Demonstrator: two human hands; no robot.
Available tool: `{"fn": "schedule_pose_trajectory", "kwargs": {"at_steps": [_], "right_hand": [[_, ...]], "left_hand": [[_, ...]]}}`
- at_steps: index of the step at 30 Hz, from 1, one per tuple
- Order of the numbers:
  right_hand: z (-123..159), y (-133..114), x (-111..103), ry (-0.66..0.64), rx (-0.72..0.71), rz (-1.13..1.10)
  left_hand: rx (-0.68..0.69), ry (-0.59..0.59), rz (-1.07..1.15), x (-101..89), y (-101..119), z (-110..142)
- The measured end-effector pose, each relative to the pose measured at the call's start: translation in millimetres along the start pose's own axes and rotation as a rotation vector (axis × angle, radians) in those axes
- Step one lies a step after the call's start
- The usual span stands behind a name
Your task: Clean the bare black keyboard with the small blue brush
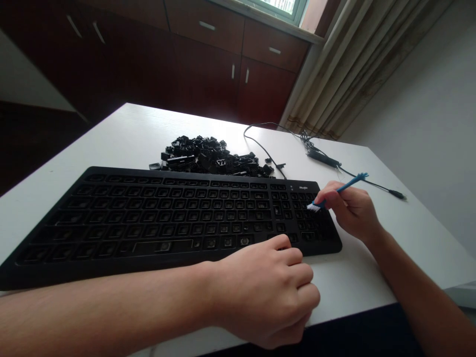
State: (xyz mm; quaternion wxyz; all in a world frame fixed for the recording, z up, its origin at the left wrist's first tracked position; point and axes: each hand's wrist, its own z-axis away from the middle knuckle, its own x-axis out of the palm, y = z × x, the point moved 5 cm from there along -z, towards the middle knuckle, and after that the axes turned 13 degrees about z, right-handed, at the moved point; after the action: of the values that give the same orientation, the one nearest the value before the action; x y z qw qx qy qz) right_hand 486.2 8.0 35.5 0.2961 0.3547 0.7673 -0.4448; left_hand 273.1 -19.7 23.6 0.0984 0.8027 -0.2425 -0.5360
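Note:
A black keyboard (130, 267) with its keycaps off lies across the white table, its square key sockets bare. My right hand (353, 210) pinches a small blue cleaning brush (345, 185) near its lower end. The white bristles point down onto the number pad sockets, and blue bristles fan out at the brush's upper end. Lower down, my left hand (266, 292) is curled into a fist against the keyboard's front edge, its index finger over the rim. Its palm and thumb are hidden, so whether anything is inside does not show.
Behind the keyboard rises a heap of loose black keycaps (208, 156). A black cable (260, 142) loops back right to a bundled coil, with its plug (397, 194) on the white table (409, 233). Brown cabinets (208, 74) and a curtain (330, 74) stand beyond.

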Motion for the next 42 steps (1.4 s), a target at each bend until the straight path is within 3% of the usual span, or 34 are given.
{"fn": "schedule_pose_trajectory", "kwargs": {"at_steps": [4,7,10,13,15,17,19,22,24,28,29,31,34,36,39,40,42], "right_hand": [[2.2,-6.0,7.7,-0.221,-0.019,-0.159],[2.3,-0.4,5.0,-0.129,0.047,-0.132],[0.5,-1.3,0.3,-0.031,-0.014,-0.002],[0.5,-11.4,3.5,-0.186,-0.131,-0.040],[2.5,-15.1,6.1,-0.299,-0.131,-0.135],[3.2,-11.5,4.9,-0.262,-0.059,-0.188],[2.7,-3.8,0.8,-0.111,0.005,-0.115],[1.7,-0.9,-2.9,0.023,-0.031,0.057],[0.9,-6.1,-0.9,-0.057,-0.098,0.046],[4.8,-17.0,5.8,-0.358,-0.104,-0.187],[5.2,-16.5,5.1,-0.343,-0.079,-0.227],[3.9,-11.0,0.7,-0.182,-0.033,-0.218],[2.0,-3.9,-2.3,0.011,-0.031,-0.063],[1.1,-6.2,2.0,-0.055,-0.088,-0.021],[3.8,-13.1,10.2,-0.291,-0.119,-0.143],[4.9,-13.9,10.9,-0.320,-0.100,-0.187],[5.1,-11.9,8.3,-0.240,-0.051,-0.205]], "left_hand": [[0.001,0.003,-0.002,0.2,-0.3,0.3],[0.004,0.003,0.004,0.5,-0.6,0.7],[0.005,0.004,0.006,0.5,-0.5,1.0],[0.007,0.003,0.003,0.6,-0.2,1.2],[0.005,0.005,0.000,0.6,-0.1,1.0],[0.003,0.007,-0.003,0.6,-0.1,0.7],[0.002,0.009,-0.007,0.8,-0.1,0.5],[0.006,0.017,-0.009,1.2,-0.1,0.8],[0.004,0.019,-0.006,1.5,-0.4,1.2],[0.000,0.014,-0.001,1.0,-0.6,1.3],[0.000,0.012,-0.001,0.8,-0.5,1.2],[0.002,0.012,-0.002,0.2,-0.2,0.8],[0.008,0.014,-0.005,0.1,0.2,0.6],[0.009,0.019,-0.007,0.1,0.2,0.8],[0.009,0.018,-0.007,0.3,-0.1,0.9],[0.009,0.016,-0.006,0.4,-0.2,0.9],[0.007,0.011,-0.003,0.6,-0.5,0.9]]}}
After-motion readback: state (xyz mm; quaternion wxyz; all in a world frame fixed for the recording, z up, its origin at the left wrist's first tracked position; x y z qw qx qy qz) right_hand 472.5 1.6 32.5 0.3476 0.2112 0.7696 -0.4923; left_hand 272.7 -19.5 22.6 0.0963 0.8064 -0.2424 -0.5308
